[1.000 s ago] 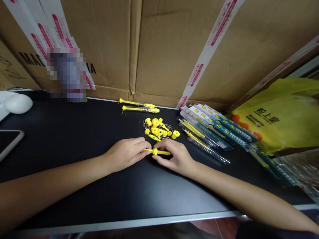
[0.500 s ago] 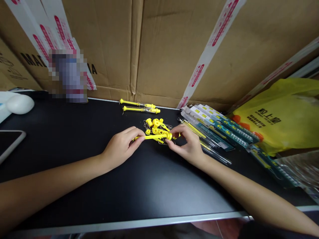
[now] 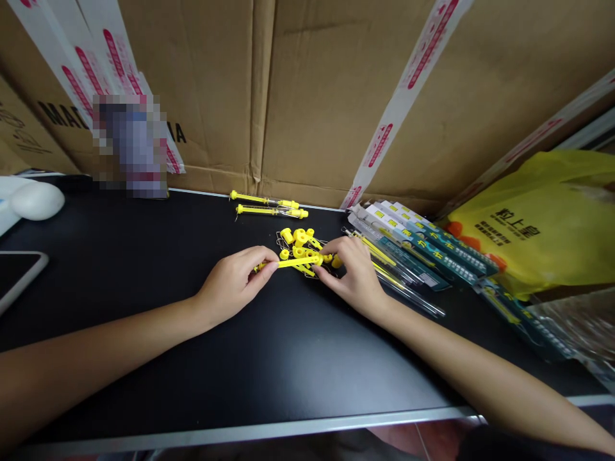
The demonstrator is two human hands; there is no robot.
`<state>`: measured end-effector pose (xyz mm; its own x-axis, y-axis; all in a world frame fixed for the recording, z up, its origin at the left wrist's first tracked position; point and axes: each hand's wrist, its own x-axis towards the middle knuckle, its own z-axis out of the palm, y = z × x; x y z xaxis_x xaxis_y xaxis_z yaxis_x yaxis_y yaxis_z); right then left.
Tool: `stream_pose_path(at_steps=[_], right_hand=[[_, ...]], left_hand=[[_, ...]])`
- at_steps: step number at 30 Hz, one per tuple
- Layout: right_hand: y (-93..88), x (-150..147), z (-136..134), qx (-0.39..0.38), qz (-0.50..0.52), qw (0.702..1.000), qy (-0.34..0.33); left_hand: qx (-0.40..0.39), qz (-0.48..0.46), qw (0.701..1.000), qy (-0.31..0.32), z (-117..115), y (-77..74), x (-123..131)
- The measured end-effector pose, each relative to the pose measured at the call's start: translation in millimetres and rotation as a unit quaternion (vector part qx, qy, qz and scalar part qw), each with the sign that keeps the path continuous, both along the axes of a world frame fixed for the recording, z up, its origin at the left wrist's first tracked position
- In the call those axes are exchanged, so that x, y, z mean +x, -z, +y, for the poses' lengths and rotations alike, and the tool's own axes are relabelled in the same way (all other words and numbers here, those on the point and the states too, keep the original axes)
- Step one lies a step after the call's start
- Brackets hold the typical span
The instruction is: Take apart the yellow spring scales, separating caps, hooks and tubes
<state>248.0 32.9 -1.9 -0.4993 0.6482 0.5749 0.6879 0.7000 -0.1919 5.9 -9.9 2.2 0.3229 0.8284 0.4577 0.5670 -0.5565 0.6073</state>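
Observation:
A slim yellow rod (image 3: 295,262), looking like the inner part of a spring scale, is held nearly level over the table. My left hand (image 3: 240,276) pinches its left end between thumb and fingers. At its other end my right hand (image 3: 354,274) has thumb and fingertips around a round yellow cap (image 3: 317,258). Just behind the rod lies a pile of small yellow plastic parts (image 3: 300,237) mixed with bent wire hooks. Two assembled yellow spring scales (image 3: 271,211) with clear tubes lie side by side farther back.
Clear tubes with yellow rods (image 3: 408,291) and green-white boxes (image 3: 432,246) lie right of my right hand. A yellow plastic bag (image 3: 533,224) stands at the far right. On the left are a phone-like device (image 3: 19,275) and a white rounded object (image 3: 38,200). Cardboard (image 3: 317,115) walls the back.
My right hand has moved slightly left, and the round cap end with it. My left hand keeps its pinch on the rod in nearly the same place.

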Motion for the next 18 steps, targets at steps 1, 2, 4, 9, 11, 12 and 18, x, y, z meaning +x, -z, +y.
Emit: stream_pose_path(at_steps=[1,2,4,9,11,12,18], right_hand=[[-0.4,0.5,0.6,0.013,-0.02,1.0,0.019],[-0.9,1.0,1.2,0.025,-0.038,0.998,0.038],[-2.5,2.1,2.2,0.048,-0.07,0.994,0.064],[-7.2,3.1,1.7,0.093,-0.13,0.982,0.097],[-8.0,2.6,1.0,0.1,-0.151,0.978,0.106],[-8.0,2.4,0.8,0.101,-0.158,0.976,0.108],[-8.5,4.2,2.5,0.111,-0.17,0.973,0.106]], left_hand=[[-0.005,0.001,1.0,0.0,0.0,-0.1,0.0],[-0.009,0.001,1.0,0.001,0.1,-0.2,0.0],[-0.014,0.002,1.0,0.003,0.1,-0.3,0.1],[-0.018,0.007,1.0,0.001,-0.2,-0.5,0.5],[-0.02,0.007,1.0,0.002,-0.4,-0.8,0.5],[-0.02,0.007,1.0,0.002,-0.4,-0.9,0.5],[-0.017,0.012,1.0,0.011,0.0,-0.9,-0.3]])
